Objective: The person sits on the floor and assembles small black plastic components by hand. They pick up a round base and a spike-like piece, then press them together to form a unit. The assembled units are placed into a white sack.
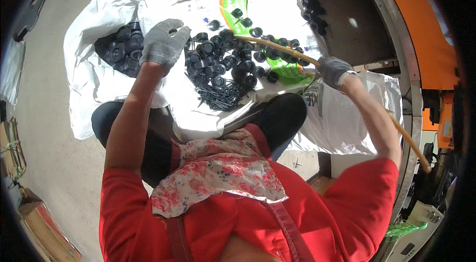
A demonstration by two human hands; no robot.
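My left hand (166,43), in a grey glove, is at the right edge of the opening of a white sack (82,58). Its fingers are slightly bent with a gap between them, and nothing shows in them. Inside the opening lie black round plastic caps (119,53). My right hand (334,70), also gloved, is closed around a long thin wooden stick (292,53). The stick's far end touches or overhangs a pile of black caps (218,58) on a flattened white sack (198,4). Thin black plastic sprues (220,96) are heaped at the pile's near side.
More black parts (315,16) lie at the far right, beside a dark metal surface (342,9). An orange machine (426,24) stands along the right. White plastic sheeting (347,118) hangs below my right hand. Cardboard (47,232) lies at the lower left.
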